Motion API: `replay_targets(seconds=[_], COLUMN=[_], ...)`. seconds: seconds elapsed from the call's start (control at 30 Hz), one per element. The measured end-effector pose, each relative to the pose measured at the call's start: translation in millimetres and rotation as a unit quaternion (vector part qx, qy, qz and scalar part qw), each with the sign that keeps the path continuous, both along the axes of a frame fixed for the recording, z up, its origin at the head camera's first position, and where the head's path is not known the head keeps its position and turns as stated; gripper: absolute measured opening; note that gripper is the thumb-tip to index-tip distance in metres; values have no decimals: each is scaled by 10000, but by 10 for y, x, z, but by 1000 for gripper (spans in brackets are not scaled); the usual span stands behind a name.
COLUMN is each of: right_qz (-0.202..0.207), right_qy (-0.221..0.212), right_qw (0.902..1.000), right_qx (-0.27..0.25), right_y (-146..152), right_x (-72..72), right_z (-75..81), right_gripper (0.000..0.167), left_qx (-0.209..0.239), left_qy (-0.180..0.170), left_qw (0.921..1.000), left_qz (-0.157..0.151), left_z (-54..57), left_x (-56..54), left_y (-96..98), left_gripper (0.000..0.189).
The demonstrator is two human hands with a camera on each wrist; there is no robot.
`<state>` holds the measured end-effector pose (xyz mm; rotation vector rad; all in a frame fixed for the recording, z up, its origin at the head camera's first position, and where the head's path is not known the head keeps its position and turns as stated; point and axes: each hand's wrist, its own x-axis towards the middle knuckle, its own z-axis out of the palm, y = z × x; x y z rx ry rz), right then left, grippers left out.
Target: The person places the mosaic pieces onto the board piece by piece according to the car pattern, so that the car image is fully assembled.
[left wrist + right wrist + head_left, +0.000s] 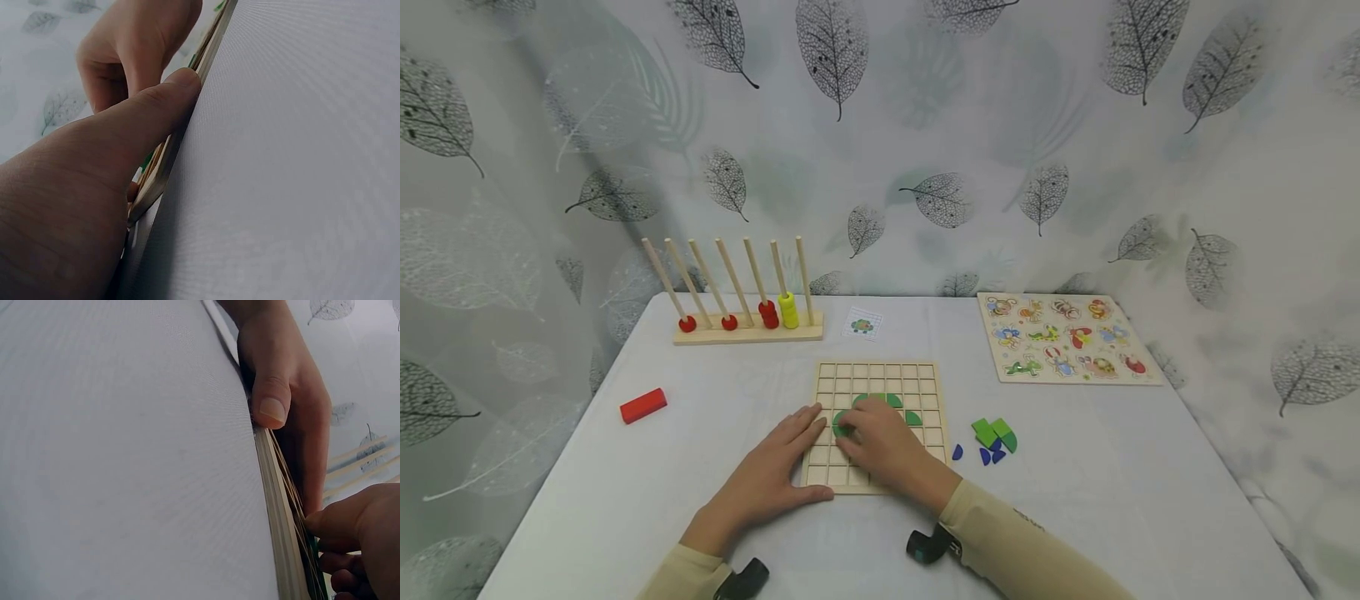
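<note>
A wooden grid board [880, 372] lies on the table, with green pieces [893, 401] set in some of its squares. My left hand [767, 475] rests along the board's left side, fingers extended and thumb at the near left corner. Over the left half of the grid is my right hand [887, 442]. Its thumb and curled fingers pinch at a green quarter-circle piece [839, 423], partly hidden by the fingertips. In the right wrist view, the right thumb [337, 519] comes down close to the left fingers [312, 469].
Right of the board lie loose green pieces [985, 432] and blue pieces [957, 452]. A picture card [862, 323] sits behind it. Farther back stand a peg stand [752, 333] with red and yellow beads and an insect puzzle board [1067, 337]. A red block [643, 406] is at left.
</note>
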<state>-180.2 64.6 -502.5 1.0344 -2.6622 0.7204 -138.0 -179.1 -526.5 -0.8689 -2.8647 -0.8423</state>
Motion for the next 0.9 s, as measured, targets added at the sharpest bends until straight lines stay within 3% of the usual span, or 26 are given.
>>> replay_targets(seconds=[0.63,0.9], right_qz=[-139,-240], right_qy=[78,-175], right_qw=[9997,9996], right_qx=[174,-25], right_y=[48,177], right_x=[-2,-28], right_z=[-9,153], right_gripper=[18,24], left_qx=[-39,17], left_qy=[-96,-38], left_qw=[9999,10000], left_qz=[30,27], left_z=[-16,-21], left_x=[0,-6], left_y=[10,13], left_gripper=[109,109])
